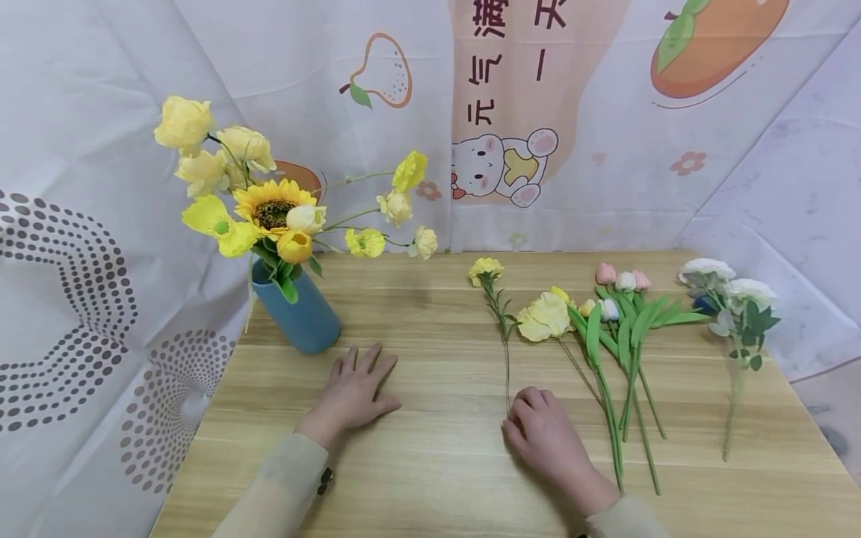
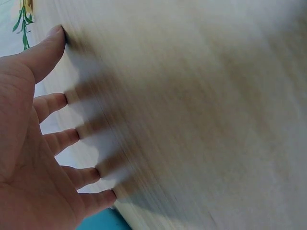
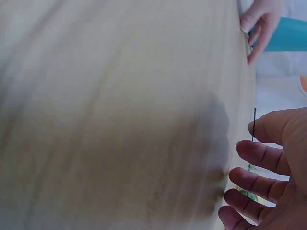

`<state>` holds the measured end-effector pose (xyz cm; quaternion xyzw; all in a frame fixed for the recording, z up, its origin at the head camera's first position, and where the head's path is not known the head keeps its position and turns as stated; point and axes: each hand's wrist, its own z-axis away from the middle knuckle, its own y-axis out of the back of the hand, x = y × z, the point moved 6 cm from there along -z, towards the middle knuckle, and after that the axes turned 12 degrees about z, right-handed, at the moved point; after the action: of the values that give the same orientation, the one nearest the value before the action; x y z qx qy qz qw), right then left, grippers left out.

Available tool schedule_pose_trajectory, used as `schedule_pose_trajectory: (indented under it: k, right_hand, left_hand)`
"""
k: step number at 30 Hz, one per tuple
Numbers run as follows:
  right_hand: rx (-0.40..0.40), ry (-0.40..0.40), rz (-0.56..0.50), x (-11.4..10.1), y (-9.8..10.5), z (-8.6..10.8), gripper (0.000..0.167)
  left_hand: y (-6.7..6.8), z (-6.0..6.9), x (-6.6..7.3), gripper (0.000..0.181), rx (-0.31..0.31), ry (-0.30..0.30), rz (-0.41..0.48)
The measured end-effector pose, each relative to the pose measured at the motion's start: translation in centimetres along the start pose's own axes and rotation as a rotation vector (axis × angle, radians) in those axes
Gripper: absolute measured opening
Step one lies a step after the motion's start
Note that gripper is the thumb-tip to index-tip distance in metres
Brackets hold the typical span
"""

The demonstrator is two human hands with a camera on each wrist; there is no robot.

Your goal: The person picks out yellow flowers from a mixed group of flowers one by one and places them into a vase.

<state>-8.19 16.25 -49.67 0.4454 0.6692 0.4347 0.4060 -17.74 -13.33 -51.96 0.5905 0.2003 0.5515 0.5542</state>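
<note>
Across the wood-grain table [image 1: 444,448], from my remote seat, I have the left hand [image 1: 354,392] palm down with its fingers spread, fingertips touching the wood near the blue vase [image 1: 296,310], which holds a sunflower [image 1: 272,213] and several yellow blooms [image 1: 242,146]. I see the right hand [image 1: 548,433] curled, thumb and forefinger pinching the lower end of a yellow carnation's [image 1: 496,301] thin stem; how firmly, I cannot tell. That flower lies with its head toward the backdrop [image 1: 377,157], left of a large pale-yellow bloom [image 1: 543,317], crossed tulips [image 1: 632,329] and white roses [image 1: 752,294].
</note>
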Motion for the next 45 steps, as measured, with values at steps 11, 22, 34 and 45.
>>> schedule_pose_trajectory:
  k: [11, 22, 34, 45]
  right_hand:
    - [-0.050, -0.021, 0.008, 2.4, 0.3, 0.5, 0.009]
    - [-0.053, -0.250, 0.174, 9.6, 3.1, 1.8, 0.050]
    - [-0.315, -0.287, 0.176, 11.9, 0.9, 3.6, 0.075]
    - [-0.331, -0.293, 0.171, 12.7, 0.6, 3.8, 0.077]
  left_hand:
    - [0.1, 0.0, 0.1, 0.081, -0.013, 0.013, 0.010]
    - [0.5, -0.7, 1.3, 0.078, -0.024, 0.023, 0.022]
    - [0.3, -2.6, 5.8, 0.074, -0.054, -0.098, 0.036]
    - [-1.2, -3.8, 10.6, 0.068, -0.094, -0.214, -0.017]
